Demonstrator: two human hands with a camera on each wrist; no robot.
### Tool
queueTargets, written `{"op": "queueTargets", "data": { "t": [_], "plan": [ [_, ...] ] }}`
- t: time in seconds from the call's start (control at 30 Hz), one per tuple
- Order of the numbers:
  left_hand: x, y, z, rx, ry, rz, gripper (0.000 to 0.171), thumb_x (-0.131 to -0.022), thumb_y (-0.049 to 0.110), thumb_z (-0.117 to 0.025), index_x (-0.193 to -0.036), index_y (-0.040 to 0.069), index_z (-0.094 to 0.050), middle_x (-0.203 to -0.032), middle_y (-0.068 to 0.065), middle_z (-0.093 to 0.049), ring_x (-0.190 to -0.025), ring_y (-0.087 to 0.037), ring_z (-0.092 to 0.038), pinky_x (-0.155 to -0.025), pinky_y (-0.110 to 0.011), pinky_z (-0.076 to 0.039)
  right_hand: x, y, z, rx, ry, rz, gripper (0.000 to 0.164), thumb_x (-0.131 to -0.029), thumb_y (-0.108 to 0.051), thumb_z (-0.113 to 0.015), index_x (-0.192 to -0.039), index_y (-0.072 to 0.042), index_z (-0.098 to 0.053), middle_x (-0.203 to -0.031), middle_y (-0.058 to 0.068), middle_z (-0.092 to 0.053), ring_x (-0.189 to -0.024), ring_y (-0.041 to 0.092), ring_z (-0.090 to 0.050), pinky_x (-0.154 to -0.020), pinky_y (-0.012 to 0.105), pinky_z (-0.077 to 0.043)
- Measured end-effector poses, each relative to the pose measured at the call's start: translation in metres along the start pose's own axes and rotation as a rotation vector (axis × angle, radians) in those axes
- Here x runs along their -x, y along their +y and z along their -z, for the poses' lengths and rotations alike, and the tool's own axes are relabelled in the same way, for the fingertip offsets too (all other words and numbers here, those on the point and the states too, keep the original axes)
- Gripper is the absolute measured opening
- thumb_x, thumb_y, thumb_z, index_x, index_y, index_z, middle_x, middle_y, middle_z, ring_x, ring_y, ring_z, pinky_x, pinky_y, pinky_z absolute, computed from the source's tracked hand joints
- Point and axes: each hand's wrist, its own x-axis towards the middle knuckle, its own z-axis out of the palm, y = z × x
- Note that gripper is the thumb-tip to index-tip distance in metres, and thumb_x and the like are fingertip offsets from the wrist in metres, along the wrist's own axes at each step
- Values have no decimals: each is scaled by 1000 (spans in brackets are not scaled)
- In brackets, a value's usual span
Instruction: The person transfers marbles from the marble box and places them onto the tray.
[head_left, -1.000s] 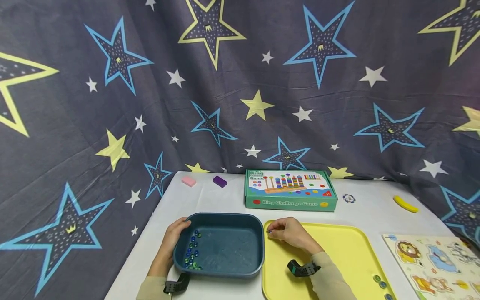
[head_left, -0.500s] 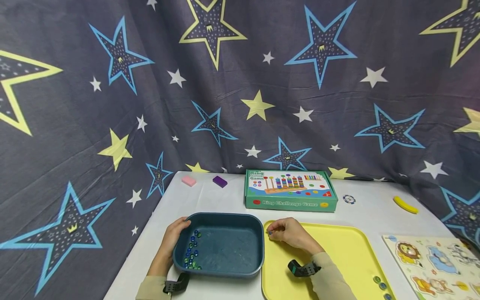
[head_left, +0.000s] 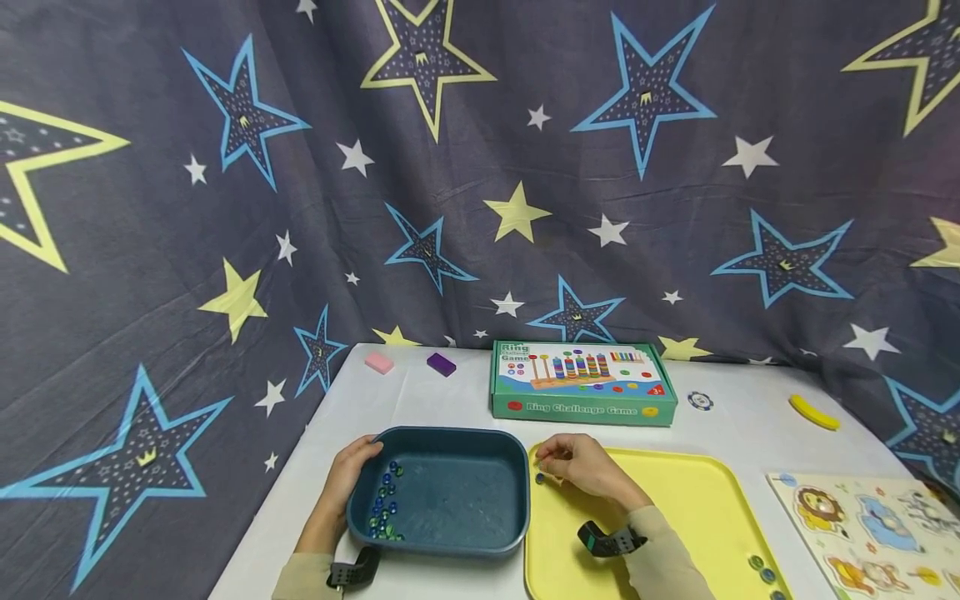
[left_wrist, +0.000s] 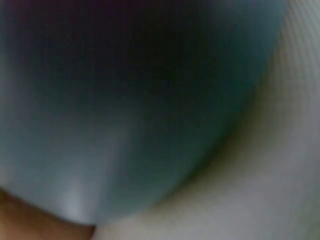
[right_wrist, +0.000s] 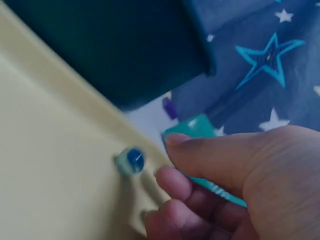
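My left hand (head_left: 351, 471) grips the left side of a dark teal plastic tub (head_left: 442, 550), its thumb at the rim. Several blue and green glass marbles (head_left: 386, 504) lie along the tub's left end. The left wrist view shows only a blurred tub wall (left_wrist: 125, 150) and a bit of skin. Over the top-left corner of a yellow tray (head_left: 675, 500), my right hand (head_left: 588, 471) is held with thumb and forefinger apart and nothing between them. One blue marble (right_wrist: 134, 161) sits on the tray just off the fingertips; in the head view this marble (head_left: 539, 478) is below them.
More marbles (head_left: 767, 575) lie at the tray's right edge. Behind stands a green ring game box (head_left: 585, 408). Around it are a pink block (head_left: 379, 362), a purple block (head_left: 441, 364), a poker chip (head_left: 700, 401), a yellow banana-like toy (head_left: 814, 412) and an animal puzzle board (head_left: 862, 533).
The blue marble was at my right fingertips; now it is apart from them, slightly nearer on the tray. My left hand and the tub have stayed put.
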Motion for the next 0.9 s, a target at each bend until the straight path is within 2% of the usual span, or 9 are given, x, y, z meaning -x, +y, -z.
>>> {"op": "queueTargets", "data": {
  "t": [0.1,0.2,0.3,0.4,0.53,0.7,0.9],
  "plan": [
    [5,4,-2,17,-4,4,31,-90,16,-49,-111,-6,-55,-104,-23,-56,-94,-29,-51,-81,-35,-42,2,-12,3,-8,47,-17,15,-85,-22,-62,-94,-10,-65,-82,8,-62,-60,25,-54,-50,31,-45],
    [-2,-6,0,24,7,-8,32,-89,19,-51,-110,-4,-57,-103,-20,-57,-92,-27,-53,-79,-34,-43,3,-28,6,-58,83,-15,18,-86,-25,-61,-95,-9,-65,-85,13,-62,-61,28,-53,-53,34,-47],
    [-11,-18,4,21,17,-22,32,-87,23,-52,-108,0,-59,-100,-17,-59,-88,-24,-54,-76,-33,-44,6,-44,6,-115,75,17,23,-87,-28,-60,-97,-7,-65,-89,15,-62,-70,32,-55,-59,39,-49],
    [-14,-23,4,5,30,-32,31,-87,25,-52,-107,2,-60,-98,-14,-60,-87,-22,-54,-75,-32,-44,9,-57,1,-161,22,51,28,-87,-31,-59,-99,-6,-64,-92,14,-63,-79,33,-55,-62,42,-49],
    [-14,-24,3,-6,32,-37,31,-88,26,-52,-107,2,-60,-98,-13,-60,-86,-21,-54,-75,-31,-44,10,-74,-13,-175,-57,81,22,-87,-30,-59,-98,-12,-65,-92,10,-64,-76,29,-56,-61,41,-49],
    [-14,-24,4,3,32,-32,31,-87,26,-53,-106,2,-60,-97,-13,-60,-86,-21,-54,-75,-32,-44,4,-89,-38,-131,-155,140,14,-88,-29,-58,-94,-18,-65,-90,3,-64,-79,27,-58,-59,35,-50],
    [-13,-23,4,-14,31,-33,32,-88,27,-52,-107,2,-59,-96,-12,-60,-87,-22,-54,-76,-32,-43,-6,-101,-68,-38,-243,208,15,-87,-25,-59,-95,-14,-66,-83,2,-63,-59,17,-57,-52,30,-48]
  ]
}}
